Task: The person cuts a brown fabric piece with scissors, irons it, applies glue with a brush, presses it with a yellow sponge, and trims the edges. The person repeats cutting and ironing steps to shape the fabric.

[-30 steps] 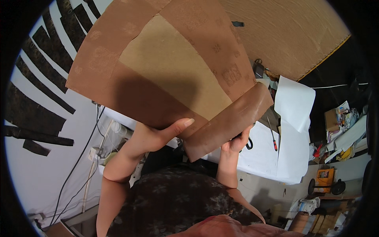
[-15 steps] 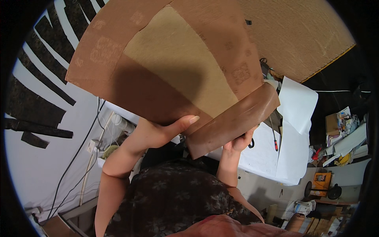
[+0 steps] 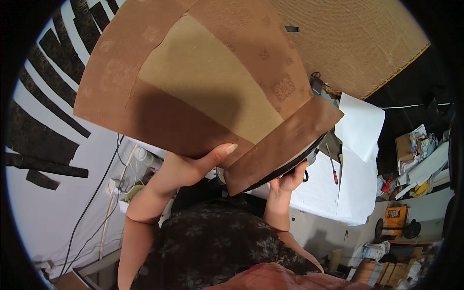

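Note:
A large fan-shaped panel (image 3: 193, 72) covered in brown leather-like sheet is held up in front of me. Embossed motifs mark its brown border, and a tan felt-like patch fills its middle. Along its near right edge runs a folded brown flap (image 3: 280, 145) with a black and pale edge beneath. My left hand (image 3: 200, 166) is closed on the panel's near edge, thumb on top, its other fingers hidden below. My right hand (image 3: 289, 178) grips from under the flap, fingers curled up by its dark lower edge. A greyish part shows beside those fingertips, too obscured to name.
A white-covered table (image 3: 316, 193) with a red-handled screwdriver (image 3: 334, 176) lies right of my hands. Behind leans a large tan board (image 3: 357, 43). Dark cut strips (image 3: 48, 140) lie on a white surface at left, near hanging cables (image 3: 94, 208). Papers and clutter (image 3: 420, 159) fill the right.
The panel has shifted slightly left and its flap has tilted, so the dark edge below it now shows. Both hands keep their places on it.

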Demonstrator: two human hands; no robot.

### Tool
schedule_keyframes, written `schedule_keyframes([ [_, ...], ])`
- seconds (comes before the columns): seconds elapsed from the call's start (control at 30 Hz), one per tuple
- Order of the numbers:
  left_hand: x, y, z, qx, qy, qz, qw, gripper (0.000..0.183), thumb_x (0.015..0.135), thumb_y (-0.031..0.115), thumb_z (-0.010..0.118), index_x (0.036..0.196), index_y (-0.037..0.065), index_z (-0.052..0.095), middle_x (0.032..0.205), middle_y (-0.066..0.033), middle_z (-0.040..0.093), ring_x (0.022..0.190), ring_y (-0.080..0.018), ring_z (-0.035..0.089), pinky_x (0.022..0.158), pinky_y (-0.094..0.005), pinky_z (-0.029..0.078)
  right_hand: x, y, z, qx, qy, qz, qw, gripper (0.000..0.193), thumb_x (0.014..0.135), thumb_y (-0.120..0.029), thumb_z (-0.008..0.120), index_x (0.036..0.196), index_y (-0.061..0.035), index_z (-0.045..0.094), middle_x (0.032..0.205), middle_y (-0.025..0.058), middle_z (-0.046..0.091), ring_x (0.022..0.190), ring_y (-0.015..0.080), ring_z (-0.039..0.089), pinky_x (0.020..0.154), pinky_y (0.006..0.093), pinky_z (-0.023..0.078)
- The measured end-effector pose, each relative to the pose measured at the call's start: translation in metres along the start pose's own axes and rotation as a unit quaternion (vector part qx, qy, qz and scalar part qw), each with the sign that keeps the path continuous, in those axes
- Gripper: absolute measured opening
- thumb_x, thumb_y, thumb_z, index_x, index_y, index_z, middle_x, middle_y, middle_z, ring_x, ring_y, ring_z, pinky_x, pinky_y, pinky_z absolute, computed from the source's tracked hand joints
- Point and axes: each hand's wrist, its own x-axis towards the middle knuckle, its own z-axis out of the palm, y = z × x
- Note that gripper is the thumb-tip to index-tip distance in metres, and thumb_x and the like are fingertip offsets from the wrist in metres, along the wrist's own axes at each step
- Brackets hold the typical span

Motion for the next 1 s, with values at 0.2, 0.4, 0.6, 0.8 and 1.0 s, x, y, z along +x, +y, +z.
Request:
schedule_keyframes([
  [0.2, -0.003, -0.002, 0.000, -0.007, -0.001, 0.007, 1.000, 0.035, 0.084, 0.004, 0.071, 0.116, -0.002, 0.059, 0.109, -0.0075, 0.063, 0.100, -0.0154, 0.059, 0.086, -0.0292, 0.048, 0.010, -0.006, -0.003, 0.048, -0.008, -0.002, 0.999, 0.043, 0.094, -0.042, 0.058, 0.111, -0.0031, 0.053, 0.065, 0.0009, 0.047, 0.052, 0.0099, 0.045, 0.046, 0.0195, 0.040],
  [0.4, 0.000, -0.003, -0.001, 0.003, -0.004, -0.012, 1.000, 0.036, 0.084, 0.004, 0.071, 0.116, -0.002, 0.058, 0.109, -0.0072, 0.063, 0.100, -0.0153, 0.058, 0.087, -0.0290, 0.047, 0.008, -0.005, -0.008, -0.006, -0.034, 0.037, 0.999, 0.041, 0.094, -0.044, 0.057, 0.114, -0.0080, 0.052, 0.066, -0.0007, 0.046, 0.050, 0.0099, 0.044, 0.046, 0.0222, 0.040],
  [0.6, 0.003, -0.003, -0.004, 0.029, -0.037, -0.004, 0.999, 0.033, 0.084, 0.003, 0.070, 0.115, -0.002, 0.059, 0.108, -0.0076, 0.063, 0.097, -0.0150, 0.059, 0.083, -0.0276, 0.048, 0.011, -0.009, -0.011, -0.012, -0.077, 0.040, 0.996, 0.041, 0.093, -0.042, 0.059, 0.111, -0.0060, 0.052, 0.067, 0.0001, 0.047, 0.051, 0.0099, 0.044, 0.045, 0.0210, 0.039],
  [0.8, 0.001, -0.003, -0.001, 0.020, -0.044, 0.020, 0.999, 0.033, 0.084, 0.004, 0.071, 0.115, -0.001, 0.059, 0.107, -0.0075, 0.064, 0.096, -0.0156, 0.060, 0.082, -0.0277, 0.049, 0.012, -0.012, -0.008, -0.013, -0.026, -0.008, 1.000, 0.041, 0.094, -0.042, 0.059, 0.111, -0.0063, 0.050, 0.068, 0.0010, 0.048, 0.051, 0.0093, 0.044, 0.044, 0.0212, 0.039],
  [1.0, 0.002, -0.003, 0.001, 0.022, -0.034, 0.017, 0.999, 0.036, 0.085, 0.005, 0.070, 0.117, -0.001, 0.057, 0.110, -0.0079, 0.062, 0.100, -0.0159, 0.058, 0.086, -0.0282, 0.048, 0.009, -0.013, -0.014, -0.015, 0.020, -0.035, 0.999, 0.043, 0.093, -0.040, 0.060, 0.114, -0.0045, 0.048, 0.070, 0.0035, 0.050, 0.053, 0.0103, 0.046, 0.045, 0.0214, 0.040],
])
